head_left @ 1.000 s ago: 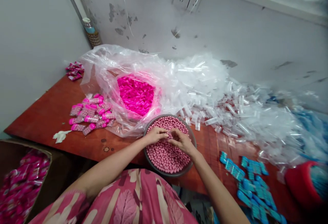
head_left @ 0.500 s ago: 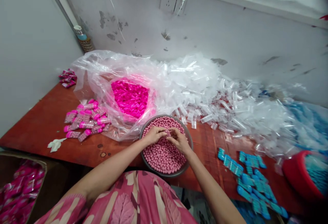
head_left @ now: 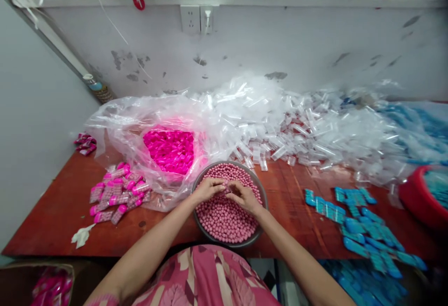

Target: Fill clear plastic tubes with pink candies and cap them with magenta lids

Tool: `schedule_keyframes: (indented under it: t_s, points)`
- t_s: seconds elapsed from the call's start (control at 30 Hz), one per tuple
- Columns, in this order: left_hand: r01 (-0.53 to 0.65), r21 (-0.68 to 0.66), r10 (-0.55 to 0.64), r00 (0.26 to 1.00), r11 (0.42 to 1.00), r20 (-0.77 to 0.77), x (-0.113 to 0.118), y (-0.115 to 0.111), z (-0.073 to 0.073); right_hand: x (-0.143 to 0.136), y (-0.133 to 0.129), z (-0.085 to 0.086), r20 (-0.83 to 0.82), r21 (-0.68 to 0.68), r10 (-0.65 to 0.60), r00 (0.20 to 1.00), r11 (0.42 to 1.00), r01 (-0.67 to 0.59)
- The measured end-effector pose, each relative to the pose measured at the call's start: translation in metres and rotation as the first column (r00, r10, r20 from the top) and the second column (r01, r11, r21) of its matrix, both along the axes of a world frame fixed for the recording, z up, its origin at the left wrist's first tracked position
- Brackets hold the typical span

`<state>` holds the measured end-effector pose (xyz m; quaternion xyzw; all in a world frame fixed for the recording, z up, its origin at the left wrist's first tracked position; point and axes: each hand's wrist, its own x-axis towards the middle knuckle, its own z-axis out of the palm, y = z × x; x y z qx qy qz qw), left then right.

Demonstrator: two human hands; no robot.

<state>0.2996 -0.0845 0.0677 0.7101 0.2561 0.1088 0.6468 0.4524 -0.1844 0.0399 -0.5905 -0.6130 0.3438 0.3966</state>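
Observation:
Over a dark round basin (head_left: 265,198) full of pink beads (head_left: 227,224), my two hands meet fingertip to fingertip. My left hand (head_left: 210,189) is closed in a pinch on what looks like a small clear plastic tube (head_left: 226,187) with pink showing through, mostly covered by the fingers. From the other side, my right hand (head_left: 244,197) bends its fingers and thumb at the same spot, just above the beads. What its fingertips hold is too small and too covered to make out.
Left of the basin lie pink-capped tubes of beads (head_left: 117,191) and an open plastic bag (head_left: 121,119) of bright pink pieces (head_left: 170,149). Clear plastic tubes (head_left: 259,124) are heaped along the wall. Blue-capped tubes (head_left: 367,229) and a red tub (head_left: 415,191) stand right.
The camera view has tilted and turned, so the table sits lower and straighter in the picture. Both hands stay together over the beads, with only slight finger movement.

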Motion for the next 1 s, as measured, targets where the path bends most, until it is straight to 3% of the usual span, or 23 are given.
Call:
schedule_keyframes:
  t_s: [0.1,0.3,0.47,0.6,0.67,0.73,0.83,0.93,1.0]
  points:
    - [0.005,0.017,-0.005,1.000,1.000,-0.014,0.000,0.000,0.001,0.002,0.000,0.000,-0.030,-0.024,0.019,0.999,1.000,-0.020]
    - [-0.135,0.057,0.136,0.991,0.989,-0.010,-0.003,0.004,-0.008,0.007,-0.004,0.001,-0.110,-0.031,-0.125,0.986,0.992,0.123]
    - [-0.181,-0.181,0.189,0.982,0.967,0.030,-0.005,0.004,-0.011,0.009,-0.003,0.010,-0.151,-0.046,-0.073,0.986,0.997,0.066]
    - [-0.235,-0.433,0.279,0.959,0.870,0.040,-0.006,-0.004,-0.009,0.010,0.001,0.021,-0.086,-0.057,-0.071,0.994,0.996,0.066]
    - [-0.230,-0.497,0.294,0.954,0.837,0.054,-0.008,-0.008,-0.007,0.009,0.004,0.028,-0.028,-0.042,-0.024,0.999,0.999,0.023]
    - [-0.209,-0.494,0.289,0.953,0.844,0.089,-0.009,-0.011,-0.006,0.006,0.007,0.037,0.051,-0.002,0.060,0.997,0.998,-0.060]
    - [-0.187,-0.386,0.258,0.956,0.904,0.141,-0.013,-0.013,-0.005,0.000,0.010,0.048,0.161,0.007,0.156,0.974,0.987,-0.159]
    - [-0.174,-0.233,0.216,0.962,0.957,0.169,-0.019,-0.013,-0.007,-0.004,0.008,0.054,0.206,-0.061,0.190,0.960,0.982,-0.181]
    - [-0.204,-0.183,0.235,0.957,0.962,0.169,-0.027,-0.013,-0.009,-0.001,0.007,0.051,0.239,-0.101,0.168,0.956,0.984,-0.148]
